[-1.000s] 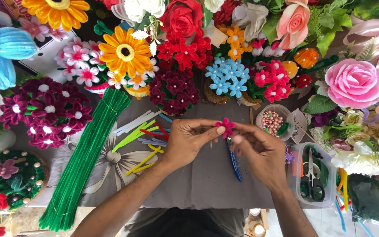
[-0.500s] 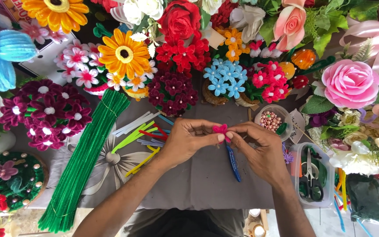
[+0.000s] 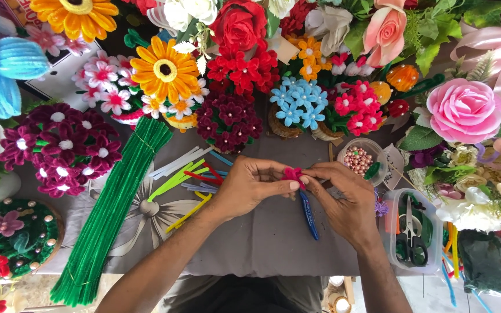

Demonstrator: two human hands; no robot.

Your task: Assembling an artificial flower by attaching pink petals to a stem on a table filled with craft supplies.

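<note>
A small pink pipe-cleaner flower (image 3: 291, 174) is pinched between the fingertips of my left hand (image 3: 250, 186) and my right hand (image 3: 346, 200), held above the grey table cloth (image 3: 273, 243). A blue pipe-cleaner stem (image 3: 309, 213) hangs down from the flower, along my right palm. My fingers hide most of the flower's petals.
A long bundle of green pipe cleaners (image 3: 111, 211) lies at the left, loose coloured ones (image 3: 189, 177) beside it. A cup of pink beads (image 3: 358, 159) and a clear box with scissors (image 3: 411, 235) sit at the right. Handmade flower bouquets (image 3: 233, 64) crowd the back and sides.
Both hands have shifted slightly while working the pink flower between the fingertips; the flower stays pinched in the same place above the cloth.
</note>
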